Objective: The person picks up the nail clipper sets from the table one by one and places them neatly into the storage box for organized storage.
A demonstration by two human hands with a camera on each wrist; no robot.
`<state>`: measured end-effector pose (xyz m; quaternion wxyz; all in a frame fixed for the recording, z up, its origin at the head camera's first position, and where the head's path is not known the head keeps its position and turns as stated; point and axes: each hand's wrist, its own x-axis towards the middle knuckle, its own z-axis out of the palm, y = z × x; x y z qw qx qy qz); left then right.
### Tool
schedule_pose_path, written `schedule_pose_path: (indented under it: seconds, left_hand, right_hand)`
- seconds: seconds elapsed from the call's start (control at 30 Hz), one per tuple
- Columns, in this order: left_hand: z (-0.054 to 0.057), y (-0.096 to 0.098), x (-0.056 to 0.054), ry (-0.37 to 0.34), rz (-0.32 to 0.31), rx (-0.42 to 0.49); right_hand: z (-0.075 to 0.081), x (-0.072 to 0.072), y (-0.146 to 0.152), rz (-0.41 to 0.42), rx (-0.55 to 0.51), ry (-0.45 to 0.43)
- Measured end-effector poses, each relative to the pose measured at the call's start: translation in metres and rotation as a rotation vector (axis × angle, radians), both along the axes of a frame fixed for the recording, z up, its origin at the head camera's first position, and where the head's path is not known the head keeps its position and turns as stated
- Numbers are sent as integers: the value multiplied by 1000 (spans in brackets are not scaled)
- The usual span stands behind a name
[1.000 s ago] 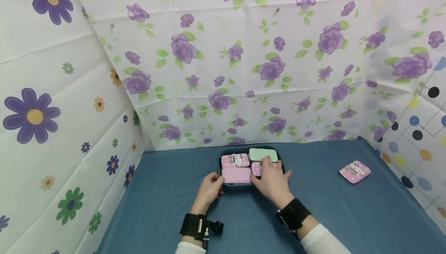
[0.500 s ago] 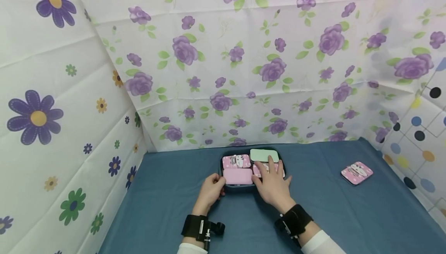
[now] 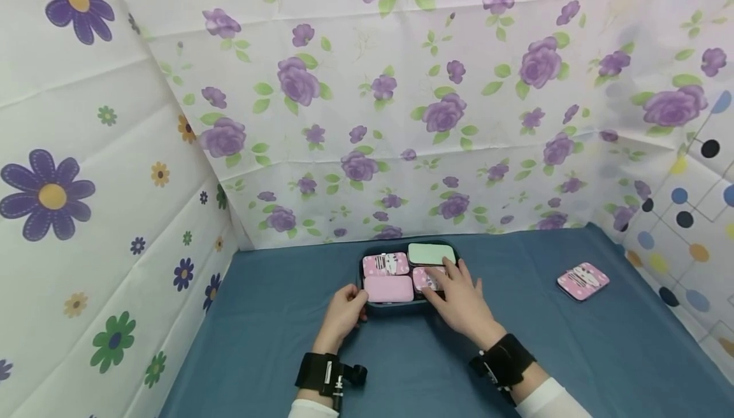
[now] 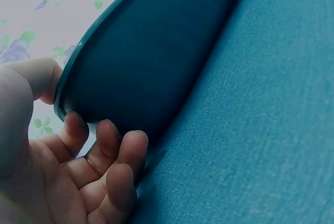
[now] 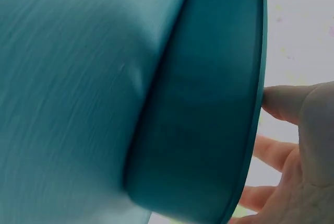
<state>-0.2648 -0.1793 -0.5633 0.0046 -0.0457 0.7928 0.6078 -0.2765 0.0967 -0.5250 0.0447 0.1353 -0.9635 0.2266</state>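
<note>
A dark teal open-topped box (image 3: 395,307) stands on the table with several small tins in it. My left hand (image 3: 344,313) holds its front left corner; in the left wrist view the thumb lies at the rim and the other fingers curl against the outer wall (image 4: 135,51). My right hand (image 3: 461,300) spreads over the front right, its relaxed fingers on a pink patterned tin (image 3: 421,279) that they partly cover. Behind that lies a mint-green tin (image 3: 430,253). To the left are a plain pink tin (image 3: 388,289) and, behind it, a pink tin with a cartoon figure (image 3: 385,264).
Another pink cartoon tin (image 3: 583,281) lies by itself on the blue tablecloth (image 3: 258,341), to the right. Flower-printed curtains (image 3: 321,201) rise behind the box and on the left. A dotted curtain (image 3: 688,239) stands on the right.
My right hand has shifted a little to the right, and more of the front right tin shows. The left hand keeps its hold on the box corner.
</note>
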Motion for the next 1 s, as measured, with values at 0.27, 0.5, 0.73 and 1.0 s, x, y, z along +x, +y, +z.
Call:
schedule_pose_path:
  seconds: [0.27, 0.5, 0.73, 1.0]
  left_hand:
    - [1, 1, 1, 6, -3, -8]
    - [0, 1, 0, 10, 4, -12]
    - [0, 2, 0, 10, 7, -25]
    - [0, 1, 1, 8, 8, -20]
  right_hand:
    - [-2, -1, 23, 29, -9, 22]
    - [-2, -2, 34, 37, -4, 46]
    - [-4, 0, 42, 42, -9, 63]
    - [-8, 1, 51, 49, -28, 63]
